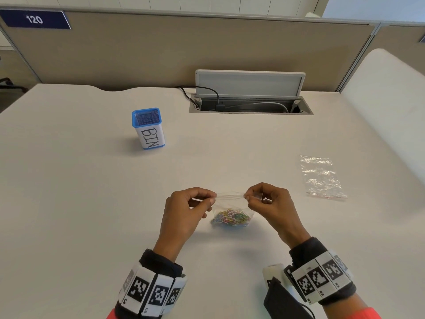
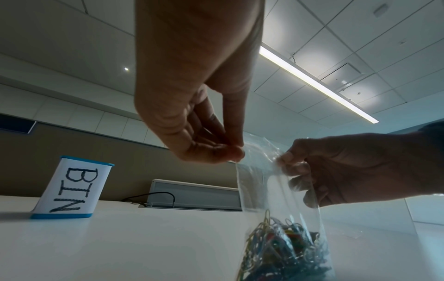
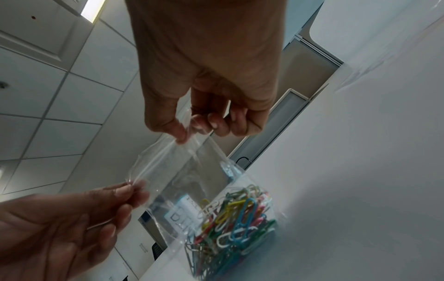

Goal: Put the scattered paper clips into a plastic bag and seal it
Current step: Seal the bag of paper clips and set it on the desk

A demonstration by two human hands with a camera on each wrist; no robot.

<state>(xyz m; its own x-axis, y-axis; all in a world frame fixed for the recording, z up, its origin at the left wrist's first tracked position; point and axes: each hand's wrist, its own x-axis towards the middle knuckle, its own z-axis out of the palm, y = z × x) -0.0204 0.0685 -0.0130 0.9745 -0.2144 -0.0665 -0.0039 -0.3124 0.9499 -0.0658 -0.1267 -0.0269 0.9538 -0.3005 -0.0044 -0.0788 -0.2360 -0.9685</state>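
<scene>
From the head view, the left hand [image 1: 184, 212] and right hand [image 1: 271, 203] each pinch one end of the top edge of a clear plastic bag [image 1: 230, 199], held just above the white desk [image 1: 92, 192]. The bag's film is nearly invisible here; the coloured paper clips [image 1: 231, 218] bunched at its bottom mark it. A second clear bag [image 1: 322, 177] lies flat to the right, and a blue tub labelled BIN [image 1: 149, 128] stands well apart at the left.

In the left wrist view, thumb and fingertips [image 2: 230, 152] nip the bag's corner; the clips are cut off by the lower frame edge.

In the right wrist view, the thumb [image 3: 179, 131] and forefinger squeeze the strip; whether the seal is closed along its length cannot be told, though it seems pressed flat.
</scene>
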